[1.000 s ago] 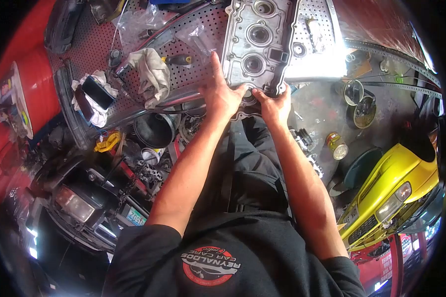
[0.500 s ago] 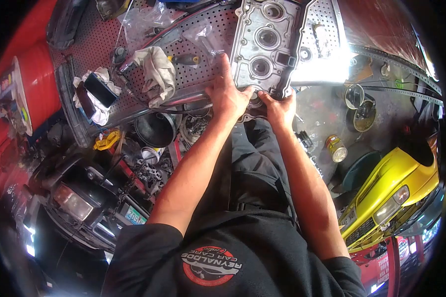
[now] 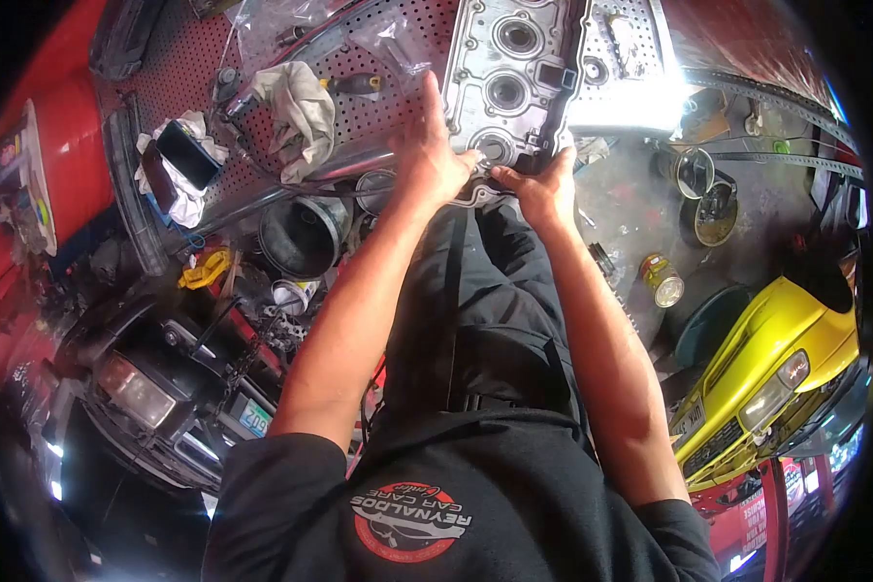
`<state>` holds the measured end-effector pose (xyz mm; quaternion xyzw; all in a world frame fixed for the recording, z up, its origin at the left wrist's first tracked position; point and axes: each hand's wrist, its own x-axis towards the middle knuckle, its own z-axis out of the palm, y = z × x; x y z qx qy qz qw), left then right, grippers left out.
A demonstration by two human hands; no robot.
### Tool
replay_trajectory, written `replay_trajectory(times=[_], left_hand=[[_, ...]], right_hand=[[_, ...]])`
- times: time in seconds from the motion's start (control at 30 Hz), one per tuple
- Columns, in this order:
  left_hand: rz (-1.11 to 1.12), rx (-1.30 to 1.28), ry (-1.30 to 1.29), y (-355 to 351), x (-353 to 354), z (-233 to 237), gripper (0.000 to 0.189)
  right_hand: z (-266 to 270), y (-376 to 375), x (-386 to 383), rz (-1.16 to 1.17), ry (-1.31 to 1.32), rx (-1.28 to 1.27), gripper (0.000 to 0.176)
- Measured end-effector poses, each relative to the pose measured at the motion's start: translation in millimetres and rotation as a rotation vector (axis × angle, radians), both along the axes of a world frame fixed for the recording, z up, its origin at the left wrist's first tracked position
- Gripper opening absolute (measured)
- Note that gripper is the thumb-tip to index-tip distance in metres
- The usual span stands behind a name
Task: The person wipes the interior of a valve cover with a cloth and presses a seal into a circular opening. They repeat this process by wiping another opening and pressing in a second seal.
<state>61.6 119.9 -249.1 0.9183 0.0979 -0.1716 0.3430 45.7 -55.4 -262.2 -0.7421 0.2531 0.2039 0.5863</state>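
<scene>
A grey metal engine valve cover (image 3: 470, 73) with several round openings down its middle lies lengthwise before me, its far end cut off by the frame. My left hand (image 3: 429, 167) grips the near left edge, thumb on top and index finger stretched along the side. At the near right corner, my right hand (image 3: 545, 192) holds the other edge with its thumb laid over the rim. The undersides of the fingers are hidden. The cover's near end hangs toward my legs, past the edge of the perforated metal panel (image 3: 179, 73).
On the panel lie a crumpled rag (image 3: 301, 121), a screwdriver (image 3: 356, 84), a clear plastic bag (image 3: 395, 47) and a phone (image 3: 189, 155) on white cloth. A black bucket (image 3: 303, 236) stands below. To the right are a can (image 3: 662, 281) and a yellow car bumper (image 3: 737, 373).
The view has shifted, so panel, cover and hands all appear higher in the frame. The round opening near my thumbs is less covered. Both hands still hold the valve cover.
</scene>
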Motion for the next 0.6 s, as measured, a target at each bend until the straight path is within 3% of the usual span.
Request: replay_trajectory(times=[0.07,0.17,0.3,0.6], left_hand=[[-0.014,0.047,-0.023,-2,-3,-7,0.128],[-0.041,0.037,-0.072,-2,-3,-19,0.129],[-0.056,-0.101,-0.055,5,-2,-20,0.131],[0.017,-0.105,-0.1,-4,-12,-16,0.13]], right_hand=[[5,1,2,0.042,0.067,-0.137,0.104],[-8,1,-4,0.042,0.012,-0.155,0.102],[17,8,4,0.039,0.049,-0.182,0.104],[0,1,-1,0.095,0.07,-0.268,0.108]])
